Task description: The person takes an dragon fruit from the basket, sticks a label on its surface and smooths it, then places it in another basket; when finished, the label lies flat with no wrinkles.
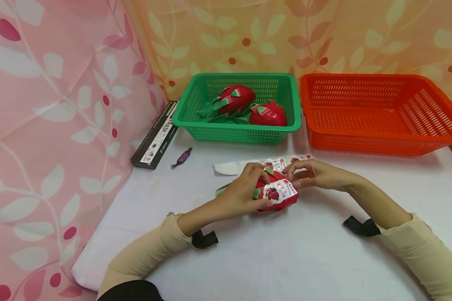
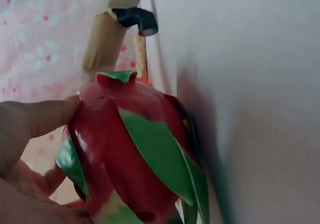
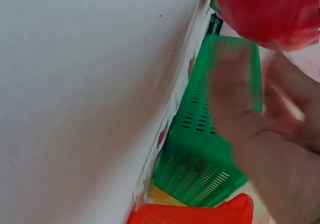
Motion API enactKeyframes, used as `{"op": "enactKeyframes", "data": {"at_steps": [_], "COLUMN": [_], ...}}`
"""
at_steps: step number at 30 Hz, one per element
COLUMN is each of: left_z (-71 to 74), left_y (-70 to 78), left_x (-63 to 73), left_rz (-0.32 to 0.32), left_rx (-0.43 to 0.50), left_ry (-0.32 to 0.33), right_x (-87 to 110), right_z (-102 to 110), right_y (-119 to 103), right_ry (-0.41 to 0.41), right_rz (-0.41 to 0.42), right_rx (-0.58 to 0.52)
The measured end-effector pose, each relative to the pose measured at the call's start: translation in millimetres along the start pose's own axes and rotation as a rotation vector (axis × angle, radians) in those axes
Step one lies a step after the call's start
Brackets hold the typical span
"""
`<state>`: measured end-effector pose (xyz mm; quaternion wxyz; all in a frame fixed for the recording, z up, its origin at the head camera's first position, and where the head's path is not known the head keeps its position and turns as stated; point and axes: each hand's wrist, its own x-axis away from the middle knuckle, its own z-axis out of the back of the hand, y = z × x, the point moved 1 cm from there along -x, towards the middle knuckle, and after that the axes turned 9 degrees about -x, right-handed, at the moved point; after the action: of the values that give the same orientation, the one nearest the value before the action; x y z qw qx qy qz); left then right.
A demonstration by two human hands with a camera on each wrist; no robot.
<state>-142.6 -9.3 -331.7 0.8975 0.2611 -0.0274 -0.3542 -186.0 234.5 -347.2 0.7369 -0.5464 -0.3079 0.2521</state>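
The left grip [image 1: 247, 190] pinches the fruit [image 2: 132, 166], which sits between it and the right grip [image 1: 313, 172], loosely spread beside the label [image 1: 280, 191]. Labelling seems in hand; the next move likely calls for pressing the label flat.

Left hand [image 1: 245, 190]: gripping, knuckles uppermost, its thumb on the side toward the body and its fingers bent over on the far side.
Right hand [image 1: 310, 172]: just beside the left one and slightly farther forward, fingers loosely bent, thumb set apart from them; its digits blur in its own wrist view.
Left forearm [image 1: 201, 215]: bare behind its hand, slanting forward and inward.
Right forearm [image 1: 378, 202]: bare too, slanting inward behind its hand, with a bend at the wrist.
Sleeves [image 1: 150, 246]: beige, gathered behind both bare forearms.
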Motion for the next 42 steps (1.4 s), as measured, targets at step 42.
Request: {"op": "enactKeyframes", "data": {"at_steps": [42], "left_z": [31.5], "left_y": [-60.3], "left_x": [0.8], "left_rz": [0.106], "left_rx": [0.317], "left_ry": [-0.022], "right_x": [-3.9], "right_z": [-48], "right_y": [-33], "right_ry": [0.147], "right_rz": [0.083], "right_rx": [0.395]}}
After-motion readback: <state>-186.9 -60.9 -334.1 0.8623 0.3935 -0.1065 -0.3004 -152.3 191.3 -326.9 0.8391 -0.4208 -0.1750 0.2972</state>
